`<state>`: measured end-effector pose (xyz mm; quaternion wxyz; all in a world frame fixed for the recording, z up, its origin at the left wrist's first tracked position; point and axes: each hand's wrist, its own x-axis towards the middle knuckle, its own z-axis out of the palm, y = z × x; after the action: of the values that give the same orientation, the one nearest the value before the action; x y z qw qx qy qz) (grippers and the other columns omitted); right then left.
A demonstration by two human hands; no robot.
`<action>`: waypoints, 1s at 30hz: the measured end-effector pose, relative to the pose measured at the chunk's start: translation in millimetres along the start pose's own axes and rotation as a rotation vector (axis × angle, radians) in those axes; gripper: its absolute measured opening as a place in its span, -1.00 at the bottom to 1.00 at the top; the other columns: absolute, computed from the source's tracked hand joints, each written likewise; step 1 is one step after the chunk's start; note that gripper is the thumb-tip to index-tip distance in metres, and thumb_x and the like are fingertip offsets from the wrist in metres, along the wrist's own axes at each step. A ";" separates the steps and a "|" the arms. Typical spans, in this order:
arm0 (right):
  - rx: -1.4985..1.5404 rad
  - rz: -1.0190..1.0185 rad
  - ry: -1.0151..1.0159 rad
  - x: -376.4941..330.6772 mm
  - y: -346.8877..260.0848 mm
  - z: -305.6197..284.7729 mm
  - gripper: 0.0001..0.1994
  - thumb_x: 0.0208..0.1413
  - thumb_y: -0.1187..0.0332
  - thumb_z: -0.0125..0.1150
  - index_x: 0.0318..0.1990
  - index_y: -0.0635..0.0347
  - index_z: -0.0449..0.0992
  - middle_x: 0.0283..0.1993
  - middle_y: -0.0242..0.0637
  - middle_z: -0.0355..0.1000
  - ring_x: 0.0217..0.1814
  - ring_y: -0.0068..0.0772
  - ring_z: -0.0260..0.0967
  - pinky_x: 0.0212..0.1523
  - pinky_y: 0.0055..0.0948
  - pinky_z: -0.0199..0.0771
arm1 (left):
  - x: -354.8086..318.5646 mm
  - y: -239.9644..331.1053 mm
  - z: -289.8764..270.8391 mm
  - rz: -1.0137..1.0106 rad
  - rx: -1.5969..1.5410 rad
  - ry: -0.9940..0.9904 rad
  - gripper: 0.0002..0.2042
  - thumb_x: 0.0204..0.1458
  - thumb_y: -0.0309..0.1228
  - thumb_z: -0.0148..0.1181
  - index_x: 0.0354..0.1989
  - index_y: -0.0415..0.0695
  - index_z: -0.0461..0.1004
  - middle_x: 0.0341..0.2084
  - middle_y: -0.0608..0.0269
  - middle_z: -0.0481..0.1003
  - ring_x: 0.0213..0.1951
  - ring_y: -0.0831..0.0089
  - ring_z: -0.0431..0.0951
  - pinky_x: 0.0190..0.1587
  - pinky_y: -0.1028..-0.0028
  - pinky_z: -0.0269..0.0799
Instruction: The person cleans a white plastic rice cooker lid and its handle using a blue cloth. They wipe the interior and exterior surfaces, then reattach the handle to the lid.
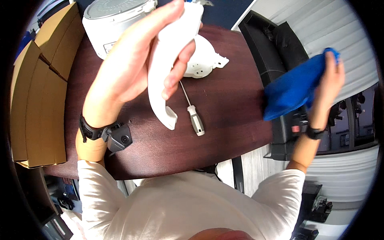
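Note:
Raised over the left part of the table, my left hand (132, 56) is closed around a curved white plastic piece (160, 80), shaped like a handle with a hooked lower end. Out to the right, past the table edge, my right hand (332, 80) grips a blue cloth (294, 88) by its upper end, and the cloth hangs down leftward. Behind the white piece lies a flat round white plastic part (204, 60) with a tab, partly covered by my left hand. A grey-and-white screwdriver (195, 120) rests on the table below it, its tip hidden.
At the back left of the dark brown table (228, 108) stands a round white appliance (120, 24). Open cardboard boxes (42, 100) line the left edge. A black couch (266, 48) is beyond the right edge. A small black camera (121, 138) is strapped to my left wrist.

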<state>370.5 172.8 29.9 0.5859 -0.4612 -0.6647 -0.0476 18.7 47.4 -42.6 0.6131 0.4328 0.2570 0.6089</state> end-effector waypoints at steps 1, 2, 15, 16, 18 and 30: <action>-0.064 -0.039 -0.002 -25.1 3.5 17.5 -0.79 0.15 0.26 0.16 -0.30 0.24 0.51 -0.43 -0.49 0.37 -0.43 -0.74 0.18 -0.41 -0.68 0.19 | 1.2 -1.5 0.2 0.000 0.000 0.000 -0.49 0.24 -0.01 -0.26 -0.07 -0.31 0.31 -0.65 0.26 0.29 -0.85 0.55 0.29 -0.88 0.59 0.26; -0.077 -0.058 -0.085 -55.0 -12.5 36.6 -0.80 0.14 0.35 0.17 -0.48 0.16 0.35 -0.53 -0.57 0.17 -0.50 -0.76 0.06 -0.50 -0.65 0.13 | 1.4 -1.8 -0.1 -0.023 -0.027 0.018 -0.49 0.25 -0.02 -0.26 -0.06 -0.32 0.31 -0.66 0.25 0.29 -0.86 0.54 0.28 -0.89 0.57 0.25; 0.113 0.208 -0.847 -200.4 19.6 96.5 -0.66 -0.09 0.25 0.40 -0.27 0.23 0.40 -0.42 -0.38 0.34 -0.38 -0.60 0.27 -0.42 -0.55 0.29 | 6.7 -2.8 -1.5 -0.057 0.017 -0.023 -0.50 0.24 -0.02 -0.26 -0.05 -0.29 0.29 -0.66 0.26 0.29 -0.85 0.52 0.30 -0.88 0.56 0.26; 0.112 0.249 -0.894 -196.5 21.3 94.4 -0.68 -0.07 0.25 0.38 -0.27 0.22 0.40 -0.42 -0.39 0.36 -0.38 -0.61 0.29 -0.42 -0.55 0.30 | 7.4 -3.2 -2.4 -0.068 0.013 -0.030 -0.50 0.24 -0.02 -0.26 -0.05 -0.28 0.30 -0.66 0.26 0.29 -0.84 0.52 0.31 -0.88 0.56 0.26; 0.229 0.446 -0.904 -187.6 15.7 92.5 -0.75 0.00 0.28 0.33 -0.29 0.19 0.41 -0.42 -0.43 0.36 -0.39 -0.64 0.31 -0.42 -0.58 0.30 | 8.7 -5.7 -4.9 -0.086 0.012 -0.045 -0.51 0.24 -0.01 -0.26 -0.05 -0.25 0.30 -0.66 0.26 0.30 -0.83 0.51 0.32 -0.86 0.55 0.29; 0.865 0.365 -0.431 -140.5 -61.7 83.7 -0.75 0.25 0.25 0.02 -0.05 0.23 0.36 -0.25 -0.37 0.41 -0.26 -0.62 0.36 -0.27 -0.61 0.43 | 15.1 -39.9 10.3 -0.245 -0.018 0.009 -0.51 0.24 0.03 -0.33 -0.18 -0.22 0.29 -0.83 0.20 0.26 -0.84 0.36 0.31 -0.75 0.43 0.36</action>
<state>252.0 109.9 -82.1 0.5714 -0.2843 -0.6380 0.4308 50.3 64.4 -68.0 0.6855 0.3902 0.3052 0.5335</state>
